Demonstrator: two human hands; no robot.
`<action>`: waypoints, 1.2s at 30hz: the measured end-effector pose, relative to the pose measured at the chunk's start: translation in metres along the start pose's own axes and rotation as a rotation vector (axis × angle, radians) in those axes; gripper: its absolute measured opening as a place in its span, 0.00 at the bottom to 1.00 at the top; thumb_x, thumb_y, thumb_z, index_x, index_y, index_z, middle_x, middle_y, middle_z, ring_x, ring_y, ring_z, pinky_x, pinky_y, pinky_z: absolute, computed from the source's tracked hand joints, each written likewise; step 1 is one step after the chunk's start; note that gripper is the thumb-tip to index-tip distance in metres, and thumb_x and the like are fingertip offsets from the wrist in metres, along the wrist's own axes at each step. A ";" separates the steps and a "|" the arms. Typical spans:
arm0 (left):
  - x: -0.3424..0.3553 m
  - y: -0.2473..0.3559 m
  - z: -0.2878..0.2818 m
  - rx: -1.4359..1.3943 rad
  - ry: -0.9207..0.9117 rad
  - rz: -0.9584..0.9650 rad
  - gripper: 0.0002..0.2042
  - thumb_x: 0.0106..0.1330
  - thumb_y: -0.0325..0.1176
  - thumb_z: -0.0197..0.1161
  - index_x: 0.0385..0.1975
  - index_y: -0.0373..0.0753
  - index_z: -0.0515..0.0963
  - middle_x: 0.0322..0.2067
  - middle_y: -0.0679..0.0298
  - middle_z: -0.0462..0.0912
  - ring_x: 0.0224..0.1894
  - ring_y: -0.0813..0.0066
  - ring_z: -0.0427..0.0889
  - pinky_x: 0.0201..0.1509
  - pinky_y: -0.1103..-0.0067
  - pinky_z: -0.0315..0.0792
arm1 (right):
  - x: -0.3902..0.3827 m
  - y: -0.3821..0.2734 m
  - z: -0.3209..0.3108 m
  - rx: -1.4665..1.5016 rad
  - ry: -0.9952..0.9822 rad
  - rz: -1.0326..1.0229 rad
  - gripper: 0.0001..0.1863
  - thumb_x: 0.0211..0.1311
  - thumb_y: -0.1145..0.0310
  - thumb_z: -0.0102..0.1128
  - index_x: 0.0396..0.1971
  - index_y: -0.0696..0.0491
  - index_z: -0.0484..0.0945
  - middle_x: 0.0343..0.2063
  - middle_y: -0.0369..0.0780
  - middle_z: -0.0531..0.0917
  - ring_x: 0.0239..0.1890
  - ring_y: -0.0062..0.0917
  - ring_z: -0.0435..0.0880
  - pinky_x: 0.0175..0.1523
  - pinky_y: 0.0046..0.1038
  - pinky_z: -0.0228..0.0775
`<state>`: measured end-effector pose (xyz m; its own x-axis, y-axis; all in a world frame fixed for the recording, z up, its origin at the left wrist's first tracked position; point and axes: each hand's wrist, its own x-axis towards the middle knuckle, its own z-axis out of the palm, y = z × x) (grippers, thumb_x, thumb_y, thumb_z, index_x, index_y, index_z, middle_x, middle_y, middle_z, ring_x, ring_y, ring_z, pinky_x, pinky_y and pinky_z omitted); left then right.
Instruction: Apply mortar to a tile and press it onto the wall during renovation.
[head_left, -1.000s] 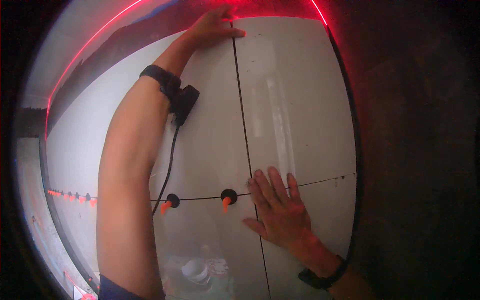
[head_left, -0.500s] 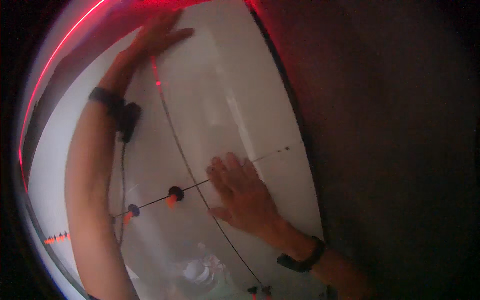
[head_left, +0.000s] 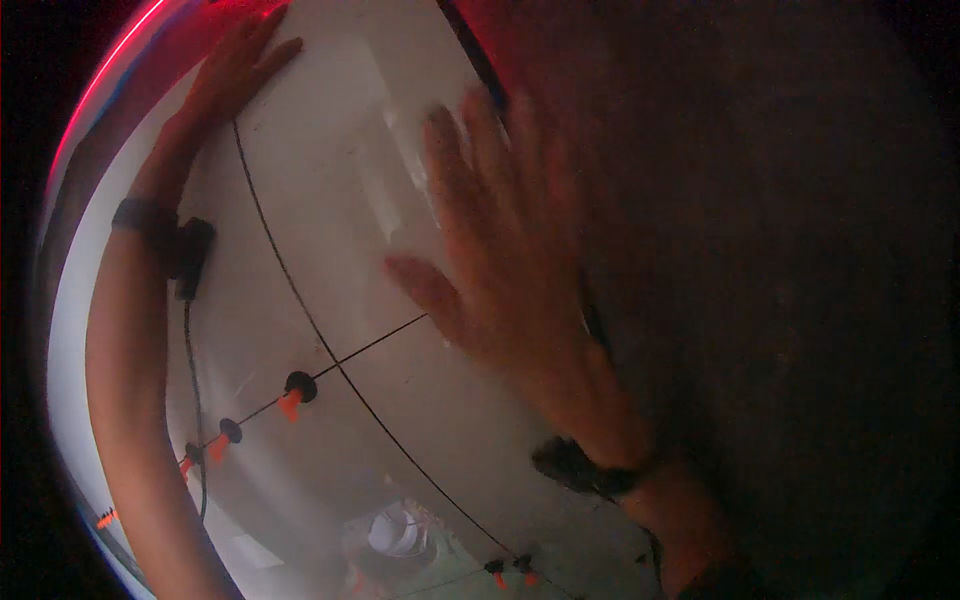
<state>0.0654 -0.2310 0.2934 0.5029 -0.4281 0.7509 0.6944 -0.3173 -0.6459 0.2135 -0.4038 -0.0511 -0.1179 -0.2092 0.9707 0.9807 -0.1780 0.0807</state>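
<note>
A large pale, glossy panel [head_left: 350, 250] with a curved edge fills the left and middle of the view. Thin black lines cross on it. At the top, my left hand [head_left: 235, 62] rests near the panel's far edge, its fingers stretched out and nothing seen in it. My right hand [head_left: 505, 240] is spread over the panel's right edge, closer to the camera and slightly blurred. It holds nothing; whether it touches the surface I cannot tell. Small black discs with orange tabs [head_left: 299, 388] sit along one line, left of my right hand.
More black-and-orange pieces [head_left: 510, 570] lie at the bottom. A white round shape [head_left: 395, 532], perhaps a reflection, shows near them. A black cord [head_left: 192, 370] hangs from my left wrist device [head_left: 188, 255]. Red light [head_left: 110, 70] glows upper left; the right side is dark.
My right hand has moved up and come closer to the camera, its fingers spreading wider. The panel and my left arm now appear further left in the view.
</note>
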 end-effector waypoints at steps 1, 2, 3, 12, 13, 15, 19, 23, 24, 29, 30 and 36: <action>-0.001 0.004 0.003 -0.036 0.014 -0.025 0.34 0.69 0.58 0.48 0.70 0.45 0.57 0.69 0.50 0.57 0.72 0.54 0.55 0.74 0.65 0.49 | 0.019 0.007 0.020 -0.021 0.025 -0.014 0.42 0.64 0.41 0.49 0.68 0.57 0.58 0.68 0.53 0.57 0.71 0.53 0.51 0.71 0.57 0.40; 0.009 0.016 0.005 -0.078 0.045 -0.025 0.34 0.69 0.58 0.48 0.70 0.45 0.57 0.69 0.50 0.57 0.72 0.54 0.55 0.74 0.65 0.49 | 0.028 0.016 0.023 -0.086 0.050 -0.036 0.39 0.67 0.40 0.43 0.68 0.55 0.59 0.68 0.52 0.59 0.71 0.52 0.52 0.70 0.57 0.41; 0.013 0.018 0.006 -0.068 0.036 -0.019 0.34 0.70 0.58 0.48 0.70 0.45 0.57 0.69 0.50 0.57 0.72 0.54 0.55 0.74 0.65 0.49 | 0.024 0.021 0.031 -0.098 0.047 -0.030 0.39 0.67 0.40 0.43 0.68 0.55 0.59 0.68 0.52 0.59 0.71 0.52 0.52 0.70 0.57 0.41; -0.003 0.011 0.000 0.060 0.049 0.105 0.33 0.71 0.54 0.48 0.71 0.43 0.56 0.69 0.53 0.57 0.72 0.56 0.55 0.74 0.65 0.48 | -0.014 0.001 0.035 0.083 -0.158 -0.003 0.40 0.62 0.41 0.52 0.68 0.50 0.60 0.69 0.49 0.58 0.72 0.51 0.50 0.72 0.56 0.37; -0.006 0.020 -0.007 0.056 0.078 0.097 0.32 0.71 0.53 0.49 0.70 0.43 0.56 0.69 0.54 0.57 0.72 0.57 0.55 0.74 0.65 0.48 | -0.025 0.002 0.030 0.055 -0.185 0.005 0.41 0.61 0.41 0.55 0.68 0.50 0.60 0.69 0.49 0.58 0.72 0.52 0.50 0.72 0.56 0.38; -0.013 0.126 -0.075 -0.200 -0.336 -0.143 0.40 0.70 0.62 0.45 0.72 0.38 0.48 0.74 0.53 0.42 0.76 0.57 0.40 0.77 0.66 0.36 | -0.056 0.027 0.016 -0.068 -0.251 0.037 0.42 0.58 0.42 0.58 0.68 0.50 0.60 0.69 0.50 0.58 0.72 0.52 0.50 0.72 0.56 0.38; -0.073 0.075 -0.072 -0.130 -0.172 0.073 0.32 0.73 0.55 0.43 0.71 0.43 0.53 0.73 0.56 0.47 0.74 0.58 0.46 0.76 0.65 0.43 | -0.103 -0.010 -0.003 -0.046 -0.362 0.033 0.43 0.57 0.44 0.60 0.68 0.51 0.59 0.69 0.49 0.58 0.72 0.52 0.51 0.72 0.55 0.40; -0.144 0.027 -0.075 0.190 0.200 0.433 0.32 0.71 0.53 0.49 0.70 0.43 0.57 0.70 0.55 0.57 0.72 0.58 0.55 0.74 0.65 0.49 | -0.160 -0.059 -0.055 -0.130 -0.648 0.082 0.43 0.58 0.46 0.60 0.68 0.54 0.59 0.69 0.50 0.58 0.72 0.48 0.51 0.73 0.51 0.41; -0.158 0.024 -0.089 0.106 -0.004 0.376 0.31 0.70 0.52 0.50 0.69 0.43 0.58 0.70 0.56 0.57 0.72 0.58 0.56 0.74 0.65 0.49 | -0.181 -0.065 -0.076 -0.152 -0.738 0.106 0.42 0.59 0.47 0.60 0.67 0.56 0.59 0.68 0.50 0.59 0.72 0.47 0.52 0.73 0.49 0.42; -0.264 0.025 -0.233 -0.249 -0.298 0.122 0.29 0.69 0.49 0.53 0.66 0.40 0.65 0.68 0.55 0.61 0.72 0.58 0.56 0.75 0.65 0.49 | -0.315 -0.140 -0.241 -0.084 -1.065 0.374 0.38 0.62 0.51 0.58 0.64 0.61 0.60 0.65 0.51 0.65 0.69 0.49 0.57 0.73 0.46 0.46; -0.300 0.025 -0.257 -0.356 -0.236 0.103 0.29 0.68 0.49 0.53 0.65 0.39 0.67 0.67 0.55 0.63 0.72 0.58 0.56 0.75 0.65 0.49 | -0.340 -0.162 -0.271 -0.023 -1.193 0.536 0.38 0.63 0.51 0.57 0.64 0.61 0.60 0.65 0.52 0.64 0.69 0.50 0.58 0.73 0.45 0.47; -0.565 0.122 -0.343 -1.631 -0.835 -0.009 0.39 0.61 0.62 0.57 0.61 0.32 0.69 0.62 0.50 0.71 0.68 0.55 0.65 0.72 0.64 0.53 | -0.565 -0.359 -0.512 -0.084 -1.724 1.216 0.44 0.66 0.38 0.44 0.65 0.63 0.58 0.64 0.58 0.64 0.69 0.48 0.59 0.72 0.42 0.50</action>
<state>-0.3105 -0.3180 -0.2572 0.9520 -0.0999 0.2892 -0.1805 -0.9465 0.2673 -0.1516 -0.7138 -0.7441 0.6966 0.6502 -0.3033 0.4215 -0.7130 -0.5603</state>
